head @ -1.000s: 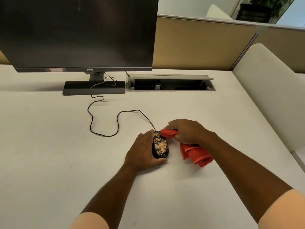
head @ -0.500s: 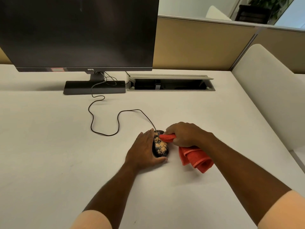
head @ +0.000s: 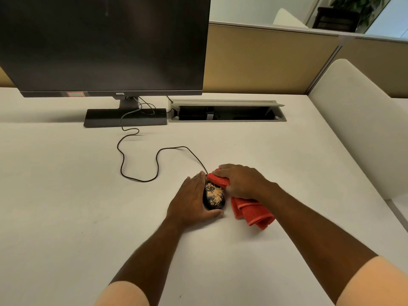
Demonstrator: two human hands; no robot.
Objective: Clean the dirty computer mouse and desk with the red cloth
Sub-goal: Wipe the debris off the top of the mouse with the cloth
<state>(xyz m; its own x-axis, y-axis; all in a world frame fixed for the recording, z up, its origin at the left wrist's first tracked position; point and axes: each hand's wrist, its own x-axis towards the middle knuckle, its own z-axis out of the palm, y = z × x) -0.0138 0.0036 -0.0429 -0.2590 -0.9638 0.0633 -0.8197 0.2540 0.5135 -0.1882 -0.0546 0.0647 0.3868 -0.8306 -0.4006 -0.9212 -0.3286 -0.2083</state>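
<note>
A black computer mouse (head: 213,196) speckled with orange-tan dirt lies on the white desk (head: 88,206), near the middle. My left hand (head: 191,199) cups its left side and near end, thumb curled under the back. My right hand (head: 239,183) grips a red cloth (head: 251,212) and presses a bunched part of it onto the front of the mouse. The rest of the cloth trails on the desk under my right wrist. The mouse buttons are hidden by the cloth.
The mouse cable (head: 141,164) loops across the desk to the monitor (head: 103,45), whose stand (head: 124,117) sits at the back. An open cable tray (head: 227,113) lies behind the hands. A white padded partition (head: 353,120) borders the desk on the right.
My right hand has slid the bunched cloth a little further onto the front of the mouse. My left hand and the mouse have stayed in place.
</note>
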